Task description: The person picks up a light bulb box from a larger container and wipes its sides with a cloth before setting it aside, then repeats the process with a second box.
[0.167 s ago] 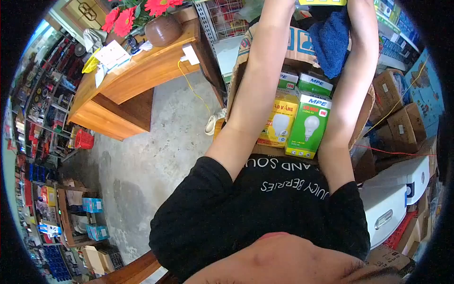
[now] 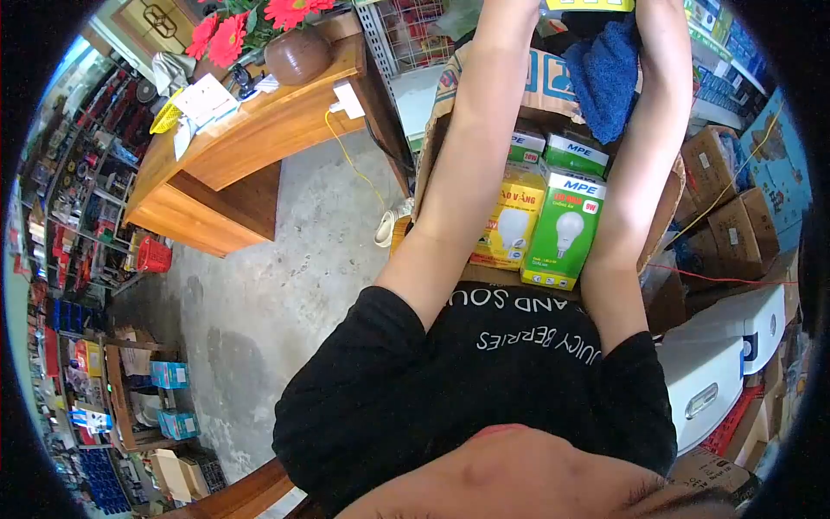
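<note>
Both my forearms reach up past the top edge of the head view, so my left hand and my right hand are out of sight. Between the wrists, the lower edge of a yellow-green box (image 2: pixel 590 4) just shows. A dark blue towel (image 2: pixel 601 82) hangs beside my right forearm. Beneath my arms is an open cardboard carton (image 2: pixel 553 86) holding several light bulb boxes. Among them are a green-and-white MPE box (image 2: pixel 566 229), a yellow bulb box (image 2: pixel 512 221) and another green MPE box (image 2: pixel 575 154) behind.
A wooden desk (image 2: pixel 233 169) with a flower pot (image 2: pixel 298 57) stands at upper left. Crowded shelves (image 2: pixel 73 225) line the far left. Brown cartons (image 2: pixel 742 233) and a white appliance-like case (image 2: pixel 705 381) are at right. A yellow cord (image 2: pixel 350 157) hangs from the desk.
The blue towel's folds have shifted slightly. My arms and the bulb boxes look the same.
</note>
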Tool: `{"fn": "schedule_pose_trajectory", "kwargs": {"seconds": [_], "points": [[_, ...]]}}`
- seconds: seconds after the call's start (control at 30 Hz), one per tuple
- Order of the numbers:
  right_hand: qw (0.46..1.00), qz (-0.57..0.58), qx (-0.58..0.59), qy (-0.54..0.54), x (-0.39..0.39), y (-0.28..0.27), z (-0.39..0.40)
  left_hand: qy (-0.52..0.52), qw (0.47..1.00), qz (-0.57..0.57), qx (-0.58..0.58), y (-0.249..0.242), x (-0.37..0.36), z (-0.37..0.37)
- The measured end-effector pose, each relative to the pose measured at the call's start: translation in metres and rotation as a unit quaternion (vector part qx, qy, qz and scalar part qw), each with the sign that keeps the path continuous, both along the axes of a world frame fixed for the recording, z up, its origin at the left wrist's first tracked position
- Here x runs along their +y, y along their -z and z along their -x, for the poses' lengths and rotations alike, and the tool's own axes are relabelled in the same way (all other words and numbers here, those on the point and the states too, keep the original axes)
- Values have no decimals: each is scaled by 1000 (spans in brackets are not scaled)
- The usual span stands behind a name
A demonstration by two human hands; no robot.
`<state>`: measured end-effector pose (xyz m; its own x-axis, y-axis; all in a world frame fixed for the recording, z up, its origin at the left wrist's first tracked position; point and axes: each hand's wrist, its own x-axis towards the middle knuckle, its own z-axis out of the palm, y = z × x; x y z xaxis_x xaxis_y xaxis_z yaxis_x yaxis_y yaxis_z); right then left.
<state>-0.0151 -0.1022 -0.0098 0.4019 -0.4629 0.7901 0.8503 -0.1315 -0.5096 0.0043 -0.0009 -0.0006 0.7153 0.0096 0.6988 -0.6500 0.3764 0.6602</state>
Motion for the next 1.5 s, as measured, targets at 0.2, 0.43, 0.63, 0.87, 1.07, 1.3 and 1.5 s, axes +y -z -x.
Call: {"fn": "schedule_pose_trajectory", "kwargs": {"seconds": [0.2, 0.43, 0.63, 0.87, 1.07, 1.3, 1.5], "points": [[990, 32, 54, -129, -5, -2, 9, 20, 1000, 10, 6, 2, -2, -8], [988, 78, 37, -130, -7, -1, 8, 30, 999, 25, 22, 2, -3, -8], [988, 85, 50, -119, -5, -1, 11, 28, 998, 35, 44, 0, -3, -1], [986, 110, 46, -120, -9, -1, 5, 25, 999, 41, 25, 5, -4, -21], [987, 126, 46, -88, -9, -1, 7, 21, 998, 40, 35, 2, -3, 1], [988, 120, 57, -77, -7, -1, 10, 21, 999, 31, 32, 2, -2, -3], [986, 112, 61, -105, -5, -2, 12, -7, 998, 15, 63, 1, -3, 5]]}}
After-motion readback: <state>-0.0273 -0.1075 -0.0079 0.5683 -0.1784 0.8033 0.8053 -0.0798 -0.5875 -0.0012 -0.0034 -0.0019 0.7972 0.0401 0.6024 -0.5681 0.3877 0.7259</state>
